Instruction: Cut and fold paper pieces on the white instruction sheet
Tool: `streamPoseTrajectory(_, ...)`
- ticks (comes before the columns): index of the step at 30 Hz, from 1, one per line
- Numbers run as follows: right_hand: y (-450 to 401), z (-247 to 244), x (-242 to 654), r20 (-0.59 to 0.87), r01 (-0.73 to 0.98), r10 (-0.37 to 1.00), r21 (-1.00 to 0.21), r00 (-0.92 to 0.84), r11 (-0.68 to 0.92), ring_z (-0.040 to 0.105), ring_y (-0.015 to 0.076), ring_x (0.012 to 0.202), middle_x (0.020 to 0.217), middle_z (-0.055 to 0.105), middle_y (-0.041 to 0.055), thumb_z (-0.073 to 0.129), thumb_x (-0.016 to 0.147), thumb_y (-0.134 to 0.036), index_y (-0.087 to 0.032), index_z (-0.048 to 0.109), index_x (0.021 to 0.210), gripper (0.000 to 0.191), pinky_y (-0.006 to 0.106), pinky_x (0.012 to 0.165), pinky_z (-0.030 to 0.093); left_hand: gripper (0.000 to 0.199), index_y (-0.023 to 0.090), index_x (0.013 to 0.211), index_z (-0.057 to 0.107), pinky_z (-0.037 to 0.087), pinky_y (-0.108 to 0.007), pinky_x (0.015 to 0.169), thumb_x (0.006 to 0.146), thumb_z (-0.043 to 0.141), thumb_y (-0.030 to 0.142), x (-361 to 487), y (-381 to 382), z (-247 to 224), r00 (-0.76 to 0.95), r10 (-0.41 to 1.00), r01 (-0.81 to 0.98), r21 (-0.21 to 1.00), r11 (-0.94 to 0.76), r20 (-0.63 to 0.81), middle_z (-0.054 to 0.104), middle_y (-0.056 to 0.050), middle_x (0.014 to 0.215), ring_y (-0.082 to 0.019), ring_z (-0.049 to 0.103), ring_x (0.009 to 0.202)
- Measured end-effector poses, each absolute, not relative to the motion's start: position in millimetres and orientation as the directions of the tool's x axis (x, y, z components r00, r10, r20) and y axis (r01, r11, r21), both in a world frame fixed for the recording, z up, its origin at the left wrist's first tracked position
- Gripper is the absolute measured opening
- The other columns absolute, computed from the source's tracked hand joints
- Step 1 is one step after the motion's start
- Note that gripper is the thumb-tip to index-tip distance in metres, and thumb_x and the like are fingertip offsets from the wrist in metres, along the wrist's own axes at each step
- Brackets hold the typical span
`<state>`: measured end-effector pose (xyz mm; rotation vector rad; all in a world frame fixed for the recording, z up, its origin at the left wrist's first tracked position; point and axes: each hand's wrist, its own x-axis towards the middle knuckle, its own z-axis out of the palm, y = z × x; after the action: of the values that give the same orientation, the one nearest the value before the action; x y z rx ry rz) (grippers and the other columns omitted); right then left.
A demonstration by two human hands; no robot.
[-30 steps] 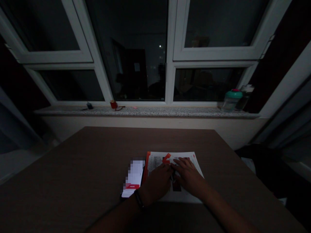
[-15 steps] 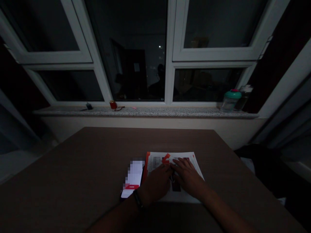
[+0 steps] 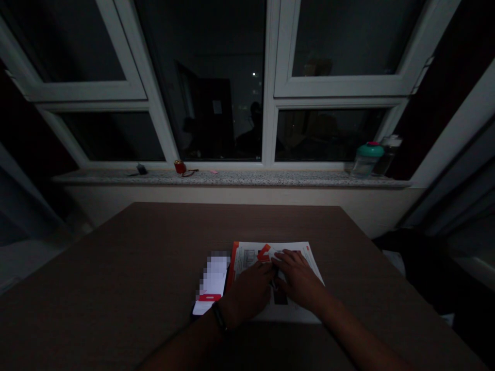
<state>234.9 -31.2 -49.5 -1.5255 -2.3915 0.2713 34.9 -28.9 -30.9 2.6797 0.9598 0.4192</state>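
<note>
My left hand [image 3: 249, 291] and my right hand [image 3: 297, 278] rest side by side on a printed paper sheet [image 3: 247, 260] with an orange-red left edge. Their fingertips meet near a small red-and-white paper piece [image 3: 266, 252], and my right fingers touch its white part. Whether either hand grips it, I cannot tell. A dark band [image 3: 219, 315] circles my left wrist. Just left of the sheet lies a smartphone [image 3: 212, 283] with a lit screen, close to my left hand. Part of the sheet is hidden under my hands.
Everything lies on a brown wooden table [image 3: 135, 257]. Beyond it is a speckled stone windowsill [image 3: 232, 178] holding a teal-lidded bottle [image 3: 366, 161], a dark bottle [image 3: 389, 164], and a small red object [image 3: 179, 166]. Dark window panes stand behind.
My hands stay in nearly the same place on the sheet, with only slight finger shifts. The view has tilted a little.
</note>
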Motion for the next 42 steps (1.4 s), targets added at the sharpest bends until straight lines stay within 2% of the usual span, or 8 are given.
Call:
streamPoseTrajectory(6, -34, -44, 238, 0.098, 0.844, 0.902, -0.324, -0.420, 0.428, 0.028, 0.0322, 0.144, 0.152, 0.045, 0.0078, 0.061, 0.084, -0.035, -0.021, 0.050, 0.144, 0.063, 0.052, 0.121, 0.015, 0.052, 0.017, 0.135, 0.050, 0.042, -0.039, 0.109, 0.084, 0.047, 0.006, 36, -30, -26, 0.726, 0.672, 0.600, 0.342, -0.724, 0.149, 0.055, -0.009, 0.138, -0.025, 0.050, 0.128)
streamPoseTrajectory(14, -35, -44, 240, 0.083, 0.832, 0.893, -0.334, -0.442, 0.443, 0.025, 0.0331, 0.146, 0.155, 0.042, 0.0084, 0.066, 0.080, -0.034, -0.022, 0.046, 0.148, 0.072, 0.053, 0.121, 0.012, 0.052, 0.015, 0.137, 0.048, 0.036, -0.040, 0.114, 0.086, 0.048, 0.007, 36, -30, -27, 0.738, 0.662, 0.597, 0.331, -0.731, 0.133, 0.052, -0.010, 0.141, -0.025, 0.046, 0.132)
streamPoseTrajectory(21, -32, -49, 244, 0.087, 0.805, 0.878, -0.366, -0.470, 0.467, 0.024, 0.0337, 0.146, 0.156, 0.040, 0.0098, 0.071, 0.077, -0.041, -0.022, 0.044, 0.149, 0.079, 0.054, 0.121, 0.010, 0.053, 0.016, 0.139, 0.046, 0.040, -0.040, 0.110, 0.086, 0.050, 0.009, 33, -29, -30, 0.729, 0.671, 0.600, 0.343, -0.722, 0.136, 0.052, -0.009, 0.141, -0.026, 0.047, 0.130)
streamPoseTrajectory(24, -30, -50, 248, 0.118, 0.788, 0.870, -0.379, -0.479, 0.486, 0.028, 0.0315, 0.144, 0.153, 0.043, 0.0084, 0.068, 0.082, -0.040, -0.023, 0.047, 0.146, 0.069, 0.052, 0.120, 0.014, 0.051, 0.017, 0.138, 0.048, 0.040, -0.040, 0.110, 0.088, 0.049, 0.009, 34, -29, -30, 0.727, 0.672, 0.600, 0.346, -0.722, 0.141, 0.054, -0.008, 0.139, -0.026, 0.048, 0.129)
streamPoseTrajectory(29, -30, -48, 247, 0.182, 0.772, 0.862, -0.387, -0.473, 0.505, 0.039, 0.0282, 0.135, 0.146, 0.052, 0.0079, 0.060, 0.089, -0.026, -0.024, 0.055, 0.139, 0.051, 0.047, 0.116, 0.025, 0.047, 0.018, 0.133, 0.053, 0.042, -0.039, 0.107, 0.088, 0.048, 0.007, 35, -29, -27, 0.730, 0.672, 0.603, 0.348, -0.718, 0.122, 0.056, -0.008, 0.137, -0.025, 0.050, 0.126)
streamPoseTrajectory(32, -32, -46, 242, 0.217, 0.764, 0.857, -0.390, -0.466, 0.514, 0.045, 0.0276, 0.127, 0.137, 0.058, 0.0081, 0.062, 0.090, -0.026, -0.026, 0.060, 0.135, 0.045, 0.046, 0.113, 0.029, 0.036, 0.018, 0.125, 0.059, 0.044, -0.039, 0.105, 0.091, 0.049, 0.011, 34, -29, -25, 0.727, 0.676, 0.605, 0.352, -0.714, 0.121, 0.059, -0.009, 0.130, -0.025, 0.053, 0.123)
streamPoseTrajectory(36, -32, -46, 237, 0.237, 0.779, 0.879, -0.408, -0.414, 0.476, 0.049, 0.0275, 0.120, 0.125, 0.064, 0.0075, 0.061, 0.092, -0.028, -0.027, 0.067, 0.125, 0.034, 0.046, 0.109, 0.032, 0.028, 0.020, 0.119, 0.063, 0.045, -0.040, 0.104, 0.091, 0.061, 0.019, 34, -28, -24, 0.716, 0.690, 0.624, 0.349, -0.699, 0.103, 0.060, -0.008, 0.130, -0.027, 0.054, 0.123)
streamPoseTrajectory(42, -28, -48, 236, 0.241, 0.775, 0.890, -0.438, -0.387, 0.456, 0.049, 0.0268, 0.119, 0.124, 0.065, 0.0065, 0.066, 0.087, -0.024, -0.025, 0.068, 0.119, 0.033, 0.042, 0.106, 0.034, 0.028, 0.022, 0.116, 0.065, 0.042, -0.041, 0.107, 0.088, 0.069, 0.026, 35, -27, -27, 0.707, 0.700, 0.631, 0.354, -0.690, 0.103, 0.059, -0.007, 0.131, -0.028, 0.050, 0.127)
